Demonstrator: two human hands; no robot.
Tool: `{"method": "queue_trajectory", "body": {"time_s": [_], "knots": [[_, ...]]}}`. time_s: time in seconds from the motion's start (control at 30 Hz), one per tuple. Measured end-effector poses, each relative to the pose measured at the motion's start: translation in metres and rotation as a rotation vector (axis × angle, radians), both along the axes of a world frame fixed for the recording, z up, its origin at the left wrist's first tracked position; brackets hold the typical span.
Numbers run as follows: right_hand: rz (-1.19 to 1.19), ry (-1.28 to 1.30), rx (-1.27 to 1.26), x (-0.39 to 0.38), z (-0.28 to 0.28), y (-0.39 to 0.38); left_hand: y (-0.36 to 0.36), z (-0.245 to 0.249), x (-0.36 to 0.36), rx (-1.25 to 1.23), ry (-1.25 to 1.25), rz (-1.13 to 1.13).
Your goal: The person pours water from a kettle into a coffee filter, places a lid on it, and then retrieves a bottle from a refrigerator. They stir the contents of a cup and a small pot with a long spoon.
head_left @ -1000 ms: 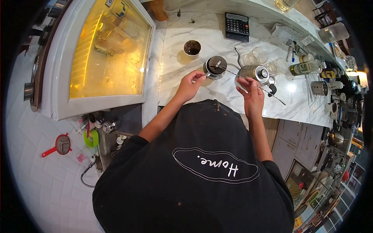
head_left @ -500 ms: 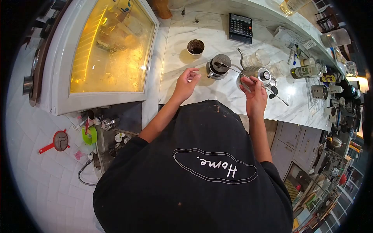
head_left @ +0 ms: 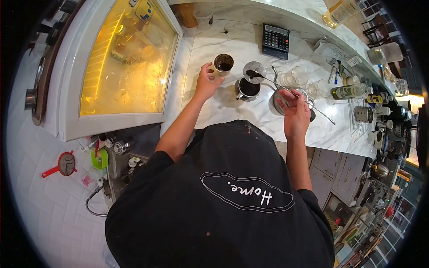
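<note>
My left hand [head_left: 209, 83] is wrapped round a cup [head_left: 223, 64] with dark contents, at the upper middle of the counter. My right hand [head_left: 296, 107] pinches a long thin metal spoon [head_left: 316, 110], which points left. The spoon's dark bowl end lies over a round pale disc [head_left: 262, 69], perhaps a filter or lid. Just below the disc stands a metal pot [head_left: 248, 94], open at the top, with dark contents. Partly behind my right hand is a metal kettle [head_left: 278, 103] with a curved spout.
A black calculator [head_left: 275, 41] lies at the back of the marble counter [head_left: 210, 120]. Clear glasses [head_left: 298, 77] and a green-labelled bottle [head_left: 346, 92] stand to the right. At the left is a glass-doored fridge [head_left: 129, 67]. Ledge along the back.
My left hand has moved up and taken hold of the cup. The disc has shifted off the pot, whose dark inside now shows. My right hand still holds the spoon.
</note>
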State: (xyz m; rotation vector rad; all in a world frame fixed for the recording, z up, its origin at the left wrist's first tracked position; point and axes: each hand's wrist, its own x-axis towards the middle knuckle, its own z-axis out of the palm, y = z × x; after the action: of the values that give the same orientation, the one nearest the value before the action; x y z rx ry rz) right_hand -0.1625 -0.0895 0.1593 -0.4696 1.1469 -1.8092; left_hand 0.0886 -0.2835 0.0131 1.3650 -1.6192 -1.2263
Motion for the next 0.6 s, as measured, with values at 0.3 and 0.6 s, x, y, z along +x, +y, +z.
{"method": "queue_trajectory", "body": {"time_s": [0.3,0.6], "knots": [[-0.026,-0.01,-0.014,-0.013,0.024,-0.019,-0.051,0.006,0.018,0.002,-0.066,0.118],[-0.073,0.028,-0.006,-0.033,0.031,-0.052,-0.154,0.026,-0.044,-0.203,-0.287,-0.143]]}}
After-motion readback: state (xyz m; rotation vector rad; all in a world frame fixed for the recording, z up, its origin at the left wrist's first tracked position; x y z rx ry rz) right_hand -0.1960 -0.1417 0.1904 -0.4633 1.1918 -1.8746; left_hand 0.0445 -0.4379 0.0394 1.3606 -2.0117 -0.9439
